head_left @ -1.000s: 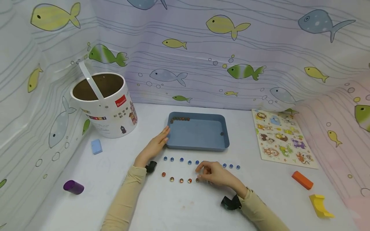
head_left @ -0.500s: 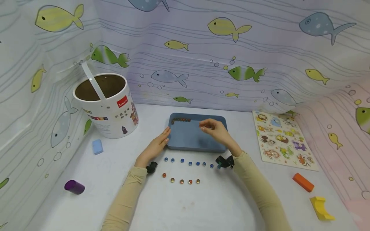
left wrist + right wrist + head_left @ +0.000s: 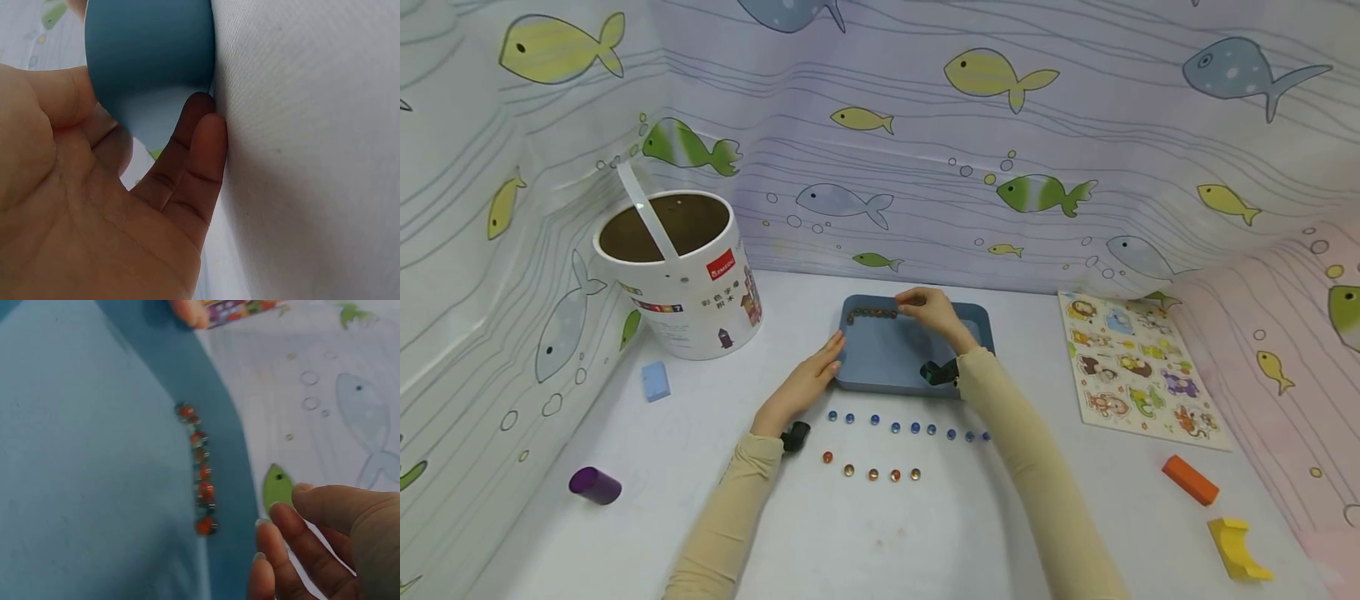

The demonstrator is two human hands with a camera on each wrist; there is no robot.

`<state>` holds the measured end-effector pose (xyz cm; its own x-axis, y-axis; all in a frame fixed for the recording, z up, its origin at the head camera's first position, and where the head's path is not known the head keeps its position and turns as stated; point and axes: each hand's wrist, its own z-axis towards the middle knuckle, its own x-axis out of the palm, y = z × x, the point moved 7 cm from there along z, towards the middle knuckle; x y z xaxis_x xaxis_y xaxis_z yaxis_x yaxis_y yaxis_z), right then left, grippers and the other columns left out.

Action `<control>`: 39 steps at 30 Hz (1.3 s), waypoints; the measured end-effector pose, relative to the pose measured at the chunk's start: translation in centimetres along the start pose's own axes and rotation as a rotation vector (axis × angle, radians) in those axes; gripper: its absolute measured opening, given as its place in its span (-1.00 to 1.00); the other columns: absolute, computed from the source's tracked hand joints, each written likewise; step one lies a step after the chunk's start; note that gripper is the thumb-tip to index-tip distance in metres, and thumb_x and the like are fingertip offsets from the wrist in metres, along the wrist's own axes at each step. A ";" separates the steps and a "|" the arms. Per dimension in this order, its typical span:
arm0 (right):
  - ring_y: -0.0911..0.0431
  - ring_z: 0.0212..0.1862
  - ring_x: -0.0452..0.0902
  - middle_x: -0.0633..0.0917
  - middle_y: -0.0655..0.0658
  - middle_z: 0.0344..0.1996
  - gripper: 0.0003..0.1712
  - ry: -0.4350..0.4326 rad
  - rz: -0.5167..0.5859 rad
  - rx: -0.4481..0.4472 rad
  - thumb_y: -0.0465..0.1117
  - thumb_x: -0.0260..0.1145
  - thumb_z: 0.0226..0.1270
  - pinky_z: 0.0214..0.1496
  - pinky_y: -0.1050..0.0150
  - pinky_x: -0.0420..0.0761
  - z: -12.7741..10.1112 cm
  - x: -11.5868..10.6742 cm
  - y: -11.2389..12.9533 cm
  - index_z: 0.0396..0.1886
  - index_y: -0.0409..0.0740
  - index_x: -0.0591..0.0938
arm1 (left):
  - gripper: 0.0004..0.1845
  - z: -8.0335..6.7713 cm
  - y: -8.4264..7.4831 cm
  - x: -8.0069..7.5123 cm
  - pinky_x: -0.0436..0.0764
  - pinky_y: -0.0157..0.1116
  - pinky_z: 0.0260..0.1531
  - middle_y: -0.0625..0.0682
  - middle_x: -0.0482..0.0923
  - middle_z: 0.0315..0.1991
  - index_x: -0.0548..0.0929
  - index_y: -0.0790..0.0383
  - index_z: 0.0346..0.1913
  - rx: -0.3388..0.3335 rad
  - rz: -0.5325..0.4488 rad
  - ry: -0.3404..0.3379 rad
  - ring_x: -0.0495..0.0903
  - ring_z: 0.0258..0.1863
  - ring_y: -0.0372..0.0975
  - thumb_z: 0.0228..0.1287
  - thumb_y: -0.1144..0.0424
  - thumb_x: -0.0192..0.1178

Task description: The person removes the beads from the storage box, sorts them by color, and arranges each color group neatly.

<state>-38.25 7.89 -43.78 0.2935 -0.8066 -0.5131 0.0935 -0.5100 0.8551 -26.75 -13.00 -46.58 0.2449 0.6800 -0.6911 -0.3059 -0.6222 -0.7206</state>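
Tray row, head: orange marbles (image 3: 872,313) are apparently being lined up in the tray (image 3: 880,354) by the right hand (image 3: 936,315).
Tray end, left wrist: steadied by the left hand (image 3: 94,206), fingers straight.
Fingertips (image 3: 282,516), right wrist: bunched close; any grip cannot be told; gentle placing seems needed.

A pale curtain (image 3: 917,150) printed with cartoon fish and wavy lines surrounds the white tabletop (image 3: 820,533).

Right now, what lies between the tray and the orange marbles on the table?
The row of blue marbles lies between the tray and those orange marbles, in the head view.
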 end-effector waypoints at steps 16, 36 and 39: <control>-0.03 0.06 0.62 0.72 -0.17 0.00 -0.68 -0.097 -0.172 -0.004 -0.22 0.31 0.34 0.09 0.12 0.64 1.6 2.3 -2.0 0.07 -0.13 0.67 | -0.46 -0.1 -0.2 -0.1 0.04 0.04 0.51 0.09 -0.06 0.56 0.12 0.29 0.50 -0.009 -0.014 -0.005 0.00 0.53 0.04 0.56 0.22 -0.16; -0.05 -0.02 0.61 0.68 -0.19 0.04 -0.67 0.050 -0.129 -0.030 -0.15 0.22 0.42 -0.06 0.14 0.64 -1.0 1.4 -0.6 0.09 -0.16 0.65 | -0.46 -0.2 0.2 0.1 0.03 0.05 0.50 0.10 -0.07 0.57 0.10 0.28 0.50 -0.012 -0.006 -0.005 0.00 0.53 0.05 0.56 0.22 -0.16; -0.13 0.02 0.58 0.66 -0.22 0.07 -0.63 0.074 -0.004 -0.063 -0.16 0.21 0.43 0.06 -0.01 0.63 -2.2 0.6 0.3 0.14 -0.22 0.61 | -0.46 -0.1 0.3 0.0 0.03 0.06 0.50 0.10 -0.08 0.57 0.10 0.29 0.50 -0.008 0.001 -0.008 -0.01 0.53 0.05 0.56 0.22 -0.17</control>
<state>-35.95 7.94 -43.69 0.3619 -0.7793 -0.5116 0.1534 -0.4916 0.8572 -26.71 -13.20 -46.81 0.2372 0.6827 -0.6911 -0.2985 -0.6258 -0.7207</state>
